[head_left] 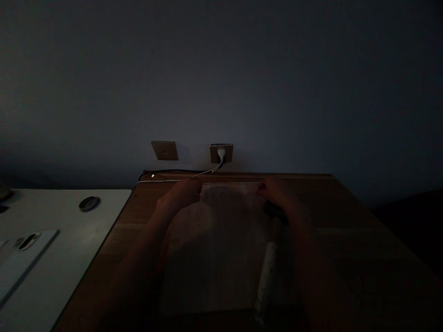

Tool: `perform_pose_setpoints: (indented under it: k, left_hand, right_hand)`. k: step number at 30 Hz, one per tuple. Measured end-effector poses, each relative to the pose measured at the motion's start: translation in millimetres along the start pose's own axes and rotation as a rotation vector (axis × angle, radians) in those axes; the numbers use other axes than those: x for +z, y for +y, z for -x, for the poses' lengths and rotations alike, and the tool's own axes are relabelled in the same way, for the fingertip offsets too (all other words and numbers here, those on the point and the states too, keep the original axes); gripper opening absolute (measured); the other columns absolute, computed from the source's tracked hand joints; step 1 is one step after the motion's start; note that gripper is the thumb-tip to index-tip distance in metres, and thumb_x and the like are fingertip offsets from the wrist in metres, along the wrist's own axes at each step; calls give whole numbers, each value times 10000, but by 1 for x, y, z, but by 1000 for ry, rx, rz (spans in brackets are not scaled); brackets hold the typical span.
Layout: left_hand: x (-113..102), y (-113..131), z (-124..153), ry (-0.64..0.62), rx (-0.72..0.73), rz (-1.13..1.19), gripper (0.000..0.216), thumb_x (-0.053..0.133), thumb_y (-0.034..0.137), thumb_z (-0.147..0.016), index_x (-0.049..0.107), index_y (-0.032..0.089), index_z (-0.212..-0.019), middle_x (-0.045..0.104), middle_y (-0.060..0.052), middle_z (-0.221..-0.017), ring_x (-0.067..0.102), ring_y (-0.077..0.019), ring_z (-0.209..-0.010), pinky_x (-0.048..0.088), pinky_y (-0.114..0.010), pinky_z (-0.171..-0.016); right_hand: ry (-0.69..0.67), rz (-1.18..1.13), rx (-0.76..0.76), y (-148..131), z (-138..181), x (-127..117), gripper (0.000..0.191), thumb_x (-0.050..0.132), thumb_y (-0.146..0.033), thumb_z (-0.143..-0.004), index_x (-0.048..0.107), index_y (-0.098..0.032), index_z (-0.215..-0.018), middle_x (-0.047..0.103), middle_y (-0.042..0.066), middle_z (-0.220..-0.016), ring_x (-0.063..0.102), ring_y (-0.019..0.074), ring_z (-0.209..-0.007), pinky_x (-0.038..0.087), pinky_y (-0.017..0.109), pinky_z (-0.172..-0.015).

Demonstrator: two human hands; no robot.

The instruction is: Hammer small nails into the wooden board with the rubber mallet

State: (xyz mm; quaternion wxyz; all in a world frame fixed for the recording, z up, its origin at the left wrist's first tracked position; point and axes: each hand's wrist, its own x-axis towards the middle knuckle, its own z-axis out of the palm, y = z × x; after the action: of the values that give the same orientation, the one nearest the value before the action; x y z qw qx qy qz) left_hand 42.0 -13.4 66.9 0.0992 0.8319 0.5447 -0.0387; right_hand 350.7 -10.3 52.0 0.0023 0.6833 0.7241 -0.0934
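A pale flat board lies on the wooden table, with a row of small dark specks, perhaps nails, along its far edge. My left hand is closed in a pinch at the board's far left corner. At the far right corner, my right hand has thumb and fingertips pressed together. Whatever the fingers hold is too small and dim to make out. A hammer rests on the right side of the board, its dark head close under my right forearm and its whitish handle pointing toward me.
A white table adjoins on the left, bearing a roll of tape and a phone on a flat white box. White and black cables run along the wooden table's back edge to a plug in the wall socket. Light is very dim.
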Motion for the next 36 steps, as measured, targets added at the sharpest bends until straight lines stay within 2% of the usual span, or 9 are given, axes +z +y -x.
perform_pose_setpoints:
  k: [12,19,23,28,31,36]
  left_hand:
    - [-1,1,0,15,3,-80,203,633,139,-817,741,160,-989,750,-125,-1037,706,-259,-940,519,-325,-778]
    - [-3,-8,-1,109,15,-69,151,681,237,-826,738,175,-951,741,-92,-1005,699,-243,-916,501,-303,-755]
    - [-7,-13,0,156,44,-23,159,678,219,-820,737,187,-965,734,-71,-1009,689,-230,-931,492,-288,-762]
    - [-8,-7,2,122,71,-2,152,677,199,-825,747,182,-959,738,-75,-998,686,-224,-888,490,-295,-760]
    - [-6,-4,0,91,100,27,150,666,174,-827,748,181,-951,738,-75,-992,684,-222,-876,493,-302,-773]
    - [3,-7,-4,127,187,63,154,642,163,-844,736,181,-965,731,-75,-1036,677,-214,-923,494,-296,-813]
  right_hand:
    - [-4,-8,4,1,0,-1,135,667,-201,-859,800,-174,-860,791,131,-947,733,237,-891,464,276,-715]
    - [-12,-13,10,1,1,-2,123,673,-207,-863,795,-186,-866,793,114,-958,728,220,-869,453,268,-695]
    - [-14,-1,16,1,1,-1,140,672,-228,-869,796,-171,-905,791,124,-990,726,227,-900,449,270,-704]
    - [-27,11,23,0,0,-2,138,678,-233,-863,803,-179,-889,796,126,-974,732,226,-884,447,261,-689]
    - [-27,11,22,-1,1,-2,146,665,-233,-873,804,-190,-884,798,120,-968,734,223,-879,452,260,-687]
    - [-16,21,13,0,0,-1,144,663,-221,-870,803,-193,-889,796,126,-982,733,229,-886,463,270,-707]
